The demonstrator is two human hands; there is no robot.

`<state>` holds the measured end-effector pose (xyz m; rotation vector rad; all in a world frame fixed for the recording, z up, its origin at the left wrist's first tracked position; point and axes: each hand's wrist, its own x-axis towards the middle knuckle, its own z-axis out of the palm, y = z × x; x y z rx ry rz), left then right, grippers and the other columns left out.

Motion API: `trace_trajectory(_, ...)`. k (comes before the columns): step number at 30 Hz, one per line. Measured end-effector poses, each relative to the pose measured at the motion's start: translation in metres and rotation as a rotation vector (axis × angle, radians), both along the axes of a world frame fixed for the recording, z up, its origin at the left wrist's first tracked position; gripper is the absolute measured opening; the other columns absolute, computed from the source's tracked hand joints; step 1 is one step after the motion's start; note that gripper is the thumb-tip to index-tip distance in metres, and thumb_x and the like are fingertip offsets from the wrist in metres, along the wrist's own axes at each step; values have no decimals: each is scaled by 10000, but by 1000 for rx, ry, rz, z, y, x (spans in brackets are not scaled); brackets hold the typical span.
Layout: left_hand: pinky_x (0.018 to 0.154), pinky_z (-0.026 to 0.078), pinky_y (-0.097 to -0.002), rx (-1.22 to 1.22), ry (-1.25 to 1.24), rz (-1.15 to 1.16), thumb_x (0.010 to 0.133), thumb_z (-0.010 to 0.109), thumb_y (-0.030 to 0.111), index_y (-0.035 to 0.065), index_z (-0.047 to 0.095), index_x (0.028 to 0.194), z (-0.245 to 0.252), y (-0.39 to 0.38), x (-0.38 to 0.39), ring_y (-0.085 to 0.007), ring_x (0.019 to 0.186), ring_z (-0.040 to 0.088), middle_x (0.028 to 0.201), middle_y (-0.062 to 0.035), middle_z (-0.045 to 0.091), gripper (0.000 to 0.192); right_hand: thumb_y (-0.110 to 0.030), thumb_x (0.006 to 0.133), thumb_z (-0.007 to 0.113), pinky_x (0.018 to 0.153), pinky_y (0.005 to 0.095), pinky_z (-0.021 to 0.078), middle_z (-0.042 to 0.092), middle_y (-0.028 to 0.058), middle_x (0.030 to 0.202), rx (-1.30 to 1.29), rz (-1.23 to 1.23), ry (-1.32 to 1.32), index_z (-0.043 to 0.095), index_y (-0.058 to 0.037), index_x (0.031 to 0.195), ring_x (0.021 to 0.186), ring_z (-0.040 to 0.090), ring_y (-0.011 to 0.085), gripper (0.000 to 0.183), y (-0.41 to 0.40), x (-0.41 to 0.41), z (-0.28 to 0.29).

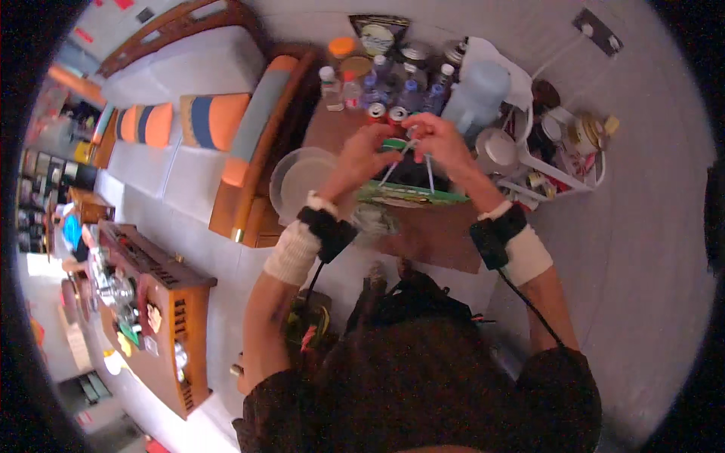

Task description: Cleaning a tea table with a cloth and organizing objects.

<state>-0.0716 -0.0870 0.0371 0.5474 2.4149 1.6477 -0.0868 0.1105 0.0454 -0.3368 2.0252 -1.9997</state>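
A box with green printed sides [408, 196] stands on a brown table in front of me. A white cord handle [430, 175] rises from its near edge as two strands that come together between my hands. My right hand [444, 144] has its fingertips closed around the upper part of the cord. Beside the left strand is my left hand [365, 156], with its thumb and fingers bent toward it. Blur hides whether the left fingertips grip it. A green lid or rim [395, 145] shows behind the hands, and the dark inside of the box is partly covered.
Two red cans [376, 111] and several bottles [410, 93] stand behind the box. To the left is a translucent plastic tub [283, 181], with a crumpled clear bag [374, 219] nearer me. A blue-tinted water jug [481, 90] and a crowded white rack [558, 184] occupy the right.
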Motion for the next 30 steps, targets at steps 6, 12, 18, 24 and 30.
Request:
trace_trajectory(6, 643, 485, -373, 37, 279, -102, 709, 674, 131, 19, 627, 925, -45, 46, -4, -343, 668, 603, 745, -174, 627, 248, 51, 720, 560, 563, 283, 496, 603, 83, 862, 184, -27, 101, 574, 11, 1005, 691, 581, 156, 288, 11, 6, -7)
trace_trajectory(12, 575, 454, -350, -133, 66, -63, 757, 649, 201, -5, 626, 776, -10, 37, -4, -226, 581, 560, 621, -136, 580, 208, -79, 676, 650, 857, 347, 440, 602, 112, 1025, 716, -139, 508, 607, -54, 1021, 967, 562, 245, 349, 49, 37, -4)
trace_trajectory(18, 581, 459, -348, -127, -53, -155, 701, 656, 208, -16, 655, 823, -1, 32, -8, -231, 570, 578, 616, -187, 576, 255, -201, 676, 662, 937, 483, 365, 590, 110, 1082, 1441, 91, 494, 648, -108, 985, 1173, 420, 324, 323, 65, 76, -52)
trace_trajectory(24, 516, 420, -296, -55, -167, -163, 747, 649, 211, 9, 652, 741, 7, 31, -11, -109, 565, 522, 592, -40, 576, 202, -128, 671, 619, 910, 526, 347, 635, 81, 958, 1489, 103, 560, 661, -104, 913, 1171, 428, 300, 247, 73, 90, -94)
trace_trajectory(30, 515, 427, -273, -116, -5, -167, 684, 651, 229, -19, 660, 719, 20, 34, -15, -110, 549, 554, 574, -59, 590, 251, -98, 659, 601, 848, 481, 357, 652, 74, 887, 1473, -54, 641, 645, -91, 858, 1148, 455, 278, 205, 67, 115, -90)
